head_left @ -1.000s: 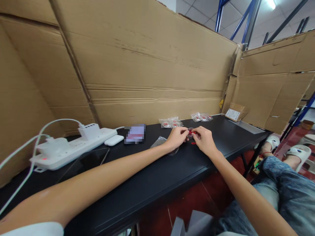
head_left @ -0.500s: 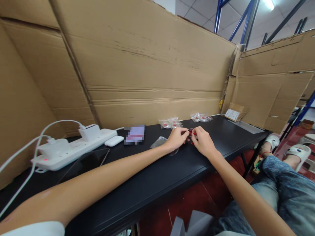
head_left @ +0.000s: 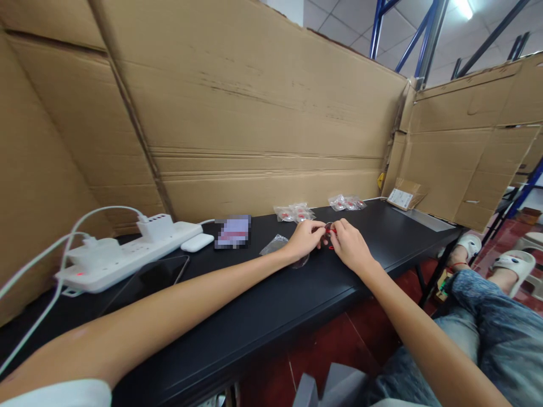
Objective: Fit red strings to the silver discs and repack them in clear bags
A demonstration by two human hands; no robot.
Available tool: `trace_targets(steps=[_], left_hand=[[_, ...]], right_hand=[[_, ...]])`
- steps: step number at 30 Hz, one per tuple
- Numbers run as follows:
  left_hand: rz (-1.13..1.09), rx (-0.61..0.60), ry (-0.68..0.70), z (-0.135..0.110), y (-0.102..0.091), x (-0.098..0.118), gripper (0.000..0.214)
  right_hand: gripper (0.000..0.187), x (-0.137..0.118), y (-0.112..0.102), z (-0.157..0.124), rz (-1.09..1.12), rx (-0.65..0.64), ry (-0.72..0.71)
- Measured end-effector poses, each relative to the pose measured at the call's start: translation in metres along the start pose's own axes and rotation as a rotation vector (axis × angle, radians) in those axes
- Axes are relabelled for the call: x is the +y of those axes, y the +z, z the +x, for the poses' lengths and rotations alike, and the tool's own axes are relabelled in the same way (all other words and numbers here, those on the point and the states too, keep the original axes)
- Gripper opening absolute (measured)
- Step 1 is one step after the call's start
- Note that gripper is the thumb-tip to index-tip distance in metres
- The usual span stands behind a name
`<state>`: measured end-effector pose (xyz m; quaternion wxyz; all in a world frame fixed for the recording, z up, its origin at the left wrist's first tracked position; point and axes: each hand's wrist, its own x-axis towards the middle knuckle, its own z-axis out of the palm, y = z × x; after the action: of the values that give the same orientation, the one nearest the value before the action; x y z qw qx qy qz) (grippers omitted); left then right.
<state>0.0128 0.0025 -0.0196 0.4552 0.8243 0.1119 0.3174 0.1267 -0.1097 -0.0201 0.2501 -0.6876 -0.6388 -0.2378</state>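
Observation:
My left hand [head_left: 306, 236] and my right hand [head_left: 348, 242] meet over the black table [head_left: 271, 308]. Between their fingertips is a small red and dark piece [head_left: 330, 229] with a thin curved edge; its kind is too small to make out. Both hands are closed in a pinch on it, and my fingers hide part of it. A little red loop [head_left: 331, 247] lies on the tabletop just below my fingers. Beside my left wrist rests a clear plastic bag [head_left: 274, 243], and another clear piece [head_left: 301, 262] shows partly under that wrist.
Clear packets with red items [head_left: 294, 212] lie along the cardboard wall [head_left: 271, 113], with more packets [head_left: 347, 202] farther right. At left are a white power strip [head_left: 127, 260], a white case [head_left: 197, 243], a dark tablet [head_left: 148, 277] and a blurred-out phone [head_left: 233, 232]. A person's legs [head_left: 487, 316] show at right.
The red piece between my fingertips has turned or shifted slightly. Both hands keep nearly the same place and grip.

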Motion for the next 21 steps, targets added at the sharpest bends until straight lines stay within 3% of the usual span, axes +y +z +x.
trace_targets(steps=[21], left_hand=[[0.029, -0.025, 0.057, -0.0029, 0.0008, 0.0031, 0.022]], right_hand=[[0.011, 0.0007, 0.0026, -0.0001, -0.039, 0.01, -0.022]])
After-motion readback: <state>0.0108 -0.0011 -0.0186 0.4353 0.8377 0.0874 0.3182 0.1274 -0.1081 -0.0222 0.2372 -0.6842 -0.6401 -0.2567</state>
